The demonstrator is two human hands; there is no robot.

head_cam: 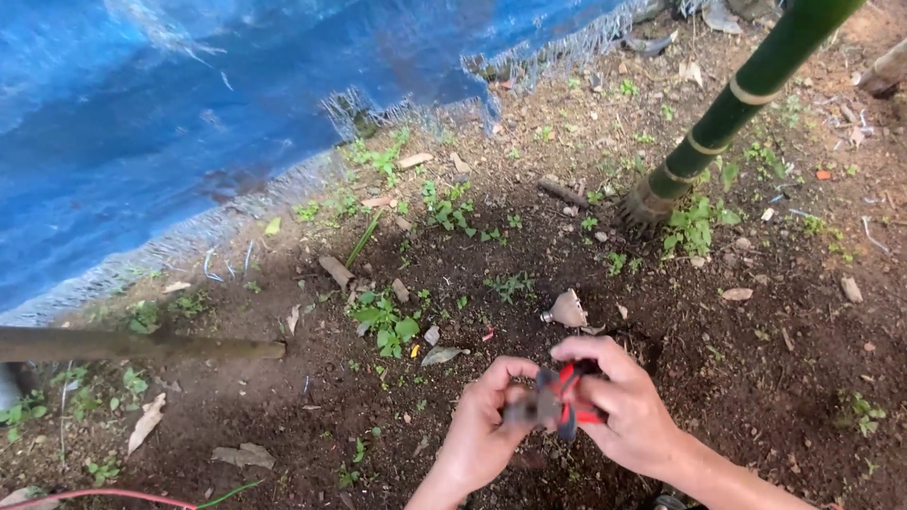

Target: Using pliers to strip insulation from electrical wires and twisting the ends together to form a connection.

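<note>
My right hand (625,408) grips a pair of pliers (565,397) by its red and dark handles. My left hand (484,425) pinches the dark jaw end of the pliers, which looks blurred. Both hands meet low in the view, over dark bare soil. What sits between the jaws cannot be made out.
A frayed blue tarp (236,104) covers the upper left. A green bamboo stem (732,104) rises at the upper right. A brown pole (142,346) lies at the left. A pale shell-like scrap (568,310) lies just beyond my hands. Small weeds (387,326) and dry leaves dot the soil.
</note>
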